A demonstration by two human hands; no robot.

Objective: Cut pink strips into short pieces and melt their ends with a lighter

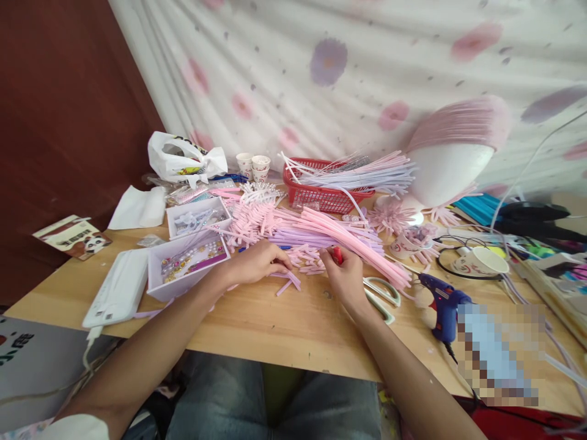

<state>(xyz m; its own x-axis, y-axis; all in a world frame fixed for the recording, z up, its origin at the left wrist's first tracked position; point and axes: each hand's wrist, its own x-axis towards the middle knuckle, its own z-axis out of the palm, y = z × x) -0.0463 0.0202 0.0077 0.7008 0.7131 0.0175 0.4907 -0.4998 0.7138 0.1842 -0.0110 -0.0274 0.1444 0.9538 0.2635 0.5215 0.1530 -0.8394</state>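
My left hand (261, 261) is over the tabletop with its fingers curled down, just above short lavender pipe cleaner pieces (288, 282). Whether anything is pinched in its fingertips is hidden. My right hand (345, 276) is closed around a small red-handled tool (338, 254), most of which the fingers cover. Between and beyond both hands lie short pink pipe cleaner pieces (312, 260). Long pink pipe cleaners (358, 241) and lavender ones (298, 237) lie bundled behind. Green-handled scissors (389, 292) rest right beside my right wrist.
White boxes of beads and trinkets (158, 282) stand at left, near a white power bank (120, 290). A red basket (316, 198) holds more pipe cleaners. To the right are a blue glue gun (444, 302), a paper cup (481, 263), cables and a white head form (452, 168).
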